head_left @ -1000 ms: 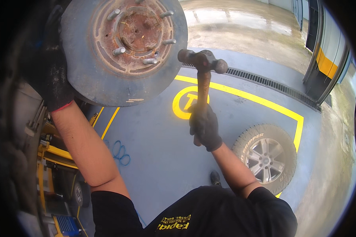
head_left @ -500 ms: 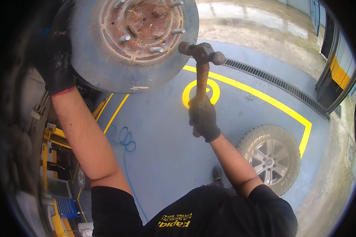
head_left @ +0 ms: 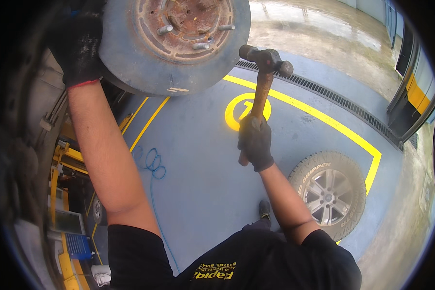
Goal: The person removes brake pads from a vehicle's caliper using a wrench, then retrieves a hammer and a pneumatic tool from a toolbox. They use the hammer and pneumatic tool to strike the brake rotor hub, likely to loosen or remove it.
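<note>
My right hand [head_left: 256, 142], in a black glove, is closed around the wooden handle of a ball-peen hammer [head_left: 267, 62]. The steel hammer head is raised just right of a brake rotor [head_left: 179, 77], with a small gap between them in the picture. The rotor's grey face surrounds a rusty hub [head_left: 191, 19] with bare wheel studs. At the rotor's left edge is my left hand [head_left: 79, 53], gloved in black with a red cuff. Its fingers blend into the dark area beside the rotor, so their grip is hidden.
A wheel with tyre [head_left: 328, 193] lies on the blue-grey floor at right. A coiled blue hose [head_left: 153, 162] trails across the floor. A drain grate [head_left: 324, 96] runs beyond the yellow line [head_left: 319, 116]. Yellow lift parts [head_left: 65, 157] stand at left.
The rotor and my left hand appear higher and further right in the view. My right hand has shifted slightly right with the hammer, widening the gap to the rotor.
</note>
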### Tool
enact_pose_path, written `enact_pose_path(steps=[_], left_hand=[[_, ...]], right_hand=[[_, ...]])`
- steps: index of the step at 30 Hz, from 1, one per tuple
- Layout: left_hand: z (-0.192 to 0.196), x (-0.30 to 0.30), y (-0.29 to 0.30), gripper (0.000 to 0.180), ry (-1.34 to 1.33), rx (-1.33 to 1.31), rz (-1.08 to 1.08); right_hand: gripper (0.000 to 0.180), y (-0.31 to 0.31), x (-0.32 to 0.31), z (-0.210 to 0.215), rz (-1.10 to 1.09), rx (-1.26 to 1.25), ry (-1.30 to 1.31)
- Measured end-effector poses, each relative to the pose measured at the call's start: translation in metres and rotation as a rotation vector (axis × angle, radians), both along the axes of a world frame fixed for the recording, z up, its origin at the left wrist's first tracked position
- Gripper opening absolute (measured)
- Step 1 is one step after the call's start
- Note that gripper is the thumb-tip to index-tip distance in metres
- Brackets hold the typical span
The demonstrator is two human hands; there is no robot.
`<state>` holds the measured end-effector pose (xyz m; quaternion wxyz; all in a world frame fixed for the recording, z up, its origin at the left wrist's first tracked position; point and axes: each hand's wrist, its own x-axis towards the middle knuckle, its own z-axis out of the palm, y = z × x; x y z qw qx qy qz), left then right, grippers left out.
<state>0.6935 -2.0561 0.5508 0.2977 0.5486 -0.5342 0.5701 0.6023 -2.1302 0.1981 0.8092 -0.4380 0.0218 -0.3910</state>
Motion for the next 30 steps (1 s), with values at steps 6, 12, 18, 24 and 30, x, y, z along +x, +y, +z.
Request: enact_pose_path(steps=[6,12,18,24,30], left_hand=[[0.005,0.005,-0.003,0.021,0.121,0.006,0.01],[0.009,0.005,0.005,0.027,0.097,0.017,0.158],[0.013,0.025,0.003,0.027,-0.035,-0.043,0.252],[0.011,0.021,0.004,0.025,-0.05,0.001,0.158],[0.017,0.03,0.006,0.016,-0.176,0.031,0.486]], right_hand=[[0.03,-0.005,0.005,0.02,-0.066,-0.252,0.152],[0.029,-0.022,-0.049,0.005,-0.173,-0.229,-0.069],[0.03,-0.037,-0.06,0.003,-0.161,-0.151,0.064],[0.026,-0.026,-0.005,0.036,-0.201,-0.281,0.142],[0.021,-0.018,0.03,0.046,-0.241,-0.381,0.161]])
